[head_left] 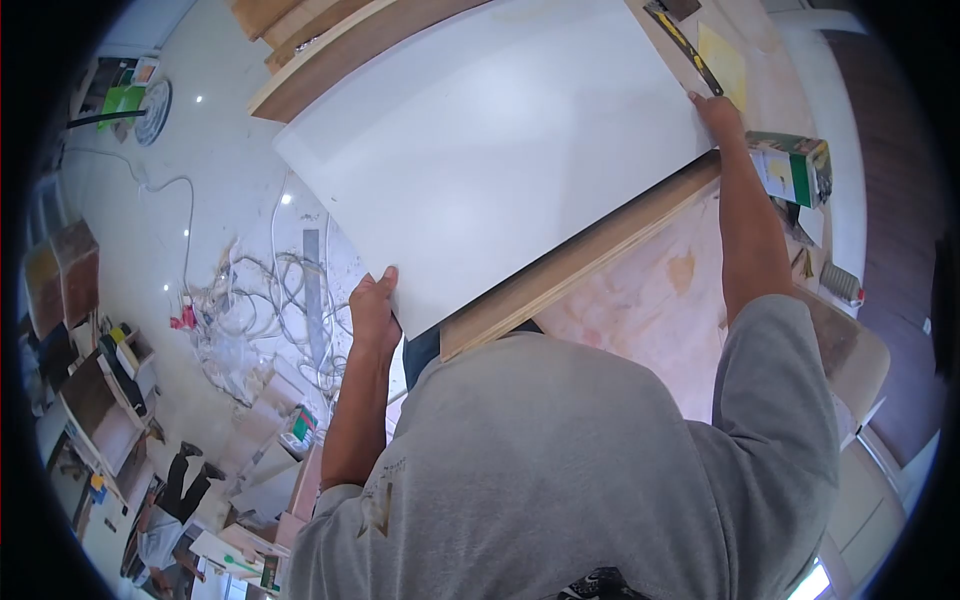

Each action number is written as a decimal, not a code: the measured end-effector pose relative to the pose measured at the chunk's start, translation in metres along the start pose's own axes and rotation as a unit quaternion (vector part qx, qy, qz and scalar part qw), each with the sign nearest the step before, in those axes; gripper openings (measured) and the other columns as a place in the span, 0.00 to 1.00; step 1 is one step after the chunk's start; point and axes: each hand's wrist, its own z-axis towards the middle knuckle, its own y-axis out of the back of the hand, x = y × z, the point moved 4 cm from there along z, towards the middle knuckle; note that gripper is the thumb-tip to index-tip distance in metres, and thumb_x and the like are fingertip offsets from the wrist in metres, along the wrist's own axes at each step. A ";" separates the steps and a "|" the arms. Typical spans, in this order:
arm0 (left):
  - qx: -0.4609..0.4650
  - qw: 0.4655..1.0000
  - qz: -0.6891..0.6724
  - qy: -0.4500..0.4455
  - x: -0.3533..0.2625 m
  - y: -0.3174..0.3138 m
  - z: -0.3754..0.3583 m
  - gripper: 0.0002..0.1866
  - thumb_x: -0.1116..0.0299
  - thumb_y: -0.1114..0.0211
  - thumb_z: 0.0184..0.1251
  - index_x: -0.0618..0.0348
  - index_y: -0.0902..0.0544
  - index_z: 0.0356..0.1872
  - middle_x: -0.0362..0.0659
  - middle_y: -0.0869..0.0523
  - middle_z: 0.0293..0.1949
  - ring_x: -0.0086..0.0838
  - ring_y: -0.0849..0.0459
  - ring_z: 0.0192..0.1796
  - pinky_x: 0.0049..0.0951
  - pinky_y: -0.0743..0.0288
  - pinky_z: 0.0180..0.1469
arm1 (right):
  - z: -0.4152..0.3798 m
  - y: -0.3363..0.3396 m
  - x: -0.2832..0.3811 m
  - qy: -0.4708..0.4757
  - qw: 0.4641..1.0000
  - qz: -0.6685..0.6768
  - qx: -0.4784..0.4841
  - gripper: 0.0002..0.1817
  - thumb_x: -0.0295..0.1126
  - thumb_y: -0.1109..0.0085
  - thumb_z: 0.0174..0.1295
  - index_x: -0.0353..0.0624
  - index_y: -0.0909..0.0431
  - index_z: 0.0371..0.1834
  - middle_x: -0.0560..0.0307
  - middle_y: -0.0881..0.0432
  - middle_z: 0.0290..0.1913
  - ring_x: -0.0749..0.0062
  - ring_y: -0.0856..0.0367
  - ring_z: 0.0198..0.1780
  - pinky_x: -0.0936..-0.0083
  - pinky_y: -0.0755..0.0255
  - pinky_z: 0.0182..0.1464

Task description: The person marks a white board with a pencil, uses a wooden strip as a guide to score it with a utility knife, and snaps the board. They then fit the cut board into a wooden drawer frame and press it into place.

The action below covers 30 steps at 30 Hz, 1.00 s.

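A large white panel (480, 150) lies tilted across the view, over wooden boards on the workbench. My left hand (375, 308) grips its near left corner, thumb on top and fingers hidden beneath. At the right end, my right hand (718, 116) holds the panel's edge, its thumb on the upper face. Below the panel's near edge runs a wooden strip (590, 258) with a layered edge. A yellow and black utility knife (685, 45) rests just beyond my right hand.
A green and white box (790, 168) stands right of my right forearm. Tangled cables (285, 285) and plastic cover the floor at left. Thick wooden boards (320, 50) border the panel's far side. Another person (170, 525) is at the lower left among shelves and boxes.
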 end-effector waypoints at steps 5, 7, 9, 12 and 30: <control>0.010 0.999 0.014 0.044 -0.002 -0.008 -0.003 0.15 0.75 0.45 0.77 0.69 0.26 0.60 0.50 0.16 0.54 0.36 0.14 0.53 0.38 0.19 0.58 | -0.016 0.020 0.004 -0.010 0.999 -0.012 -0.046 0.40 0.64 0.48 0.66 0.28 0.16 0.48 0.28 0.16 0.50 0.39 0.17 0.56 0.55 0.27 0.60; 0.024 0.998 0.015 0.062 -0.002 -0.012 -0.016 0.16 0.74 0.45 0.77 0.69 0.27 0.61 0.50 0.17 0.55 0.35 0.15 0.55 0.38 0.20 0.59 | -0.023 0.040 0.002 -0.009 0.999 -0.013 -0.030 0.38 0.63 0.47 0.66 0.29 0.16 0.47 0.28 0.16 0.50 0.39 0.17 0.57 0.54 0.27 0.59; 0.037 0.996 0.011 0.075 -0.002 -0.012 -0.030 0.16 0.72 0.43 0.77 0.70 0.26 0.60 0.50 0.16 0.54 0.35 0.14 0.53 0.37 0.19 0.58 | -0.036 0.065 0.003 -0.008 0.999 -0.017 -0.034 0.37 0.61 0.45 0.66 0.29 0.15 0.46 0.28 0.16 0.49 0.39 0.17 0.55 0.54 0.26 0.58; 0.054 0.992 -0.002 0.114 -0.002 0.008 -0.034 0.17 0.71 0.40 0.75 0.71 0.25 0.58 0.51 0.15 0.52 0.36 0.13 0.51 0.37 0.18 0.56 | -0.061 0.097 0.004 0.007 0.998 -0.021 -0.058 0.33 0.58 0.41 0.65 0.30 0.15 0.40 0.31 0.15 0.44 0.43 0.14 0.48 0.56 0.24 0.53; 0.302 0.910 -0.044 0.279 -0.033 -0.074 -0.140 0.10 0.69 0.31 0.65 0.59 0.18 0.45 0.44 0.12 0.38 0.32 0.12 0.42 0.33 0.21 0.32 | -0.216 0.032 0.011 -0.041 0.485 0.873 -0.006 0.27 0.40 0.43 0.71 0.35 0.35 0.66 0.40 0.20 0.57 0.45 0.17 0.54 0.50 0.19 0.54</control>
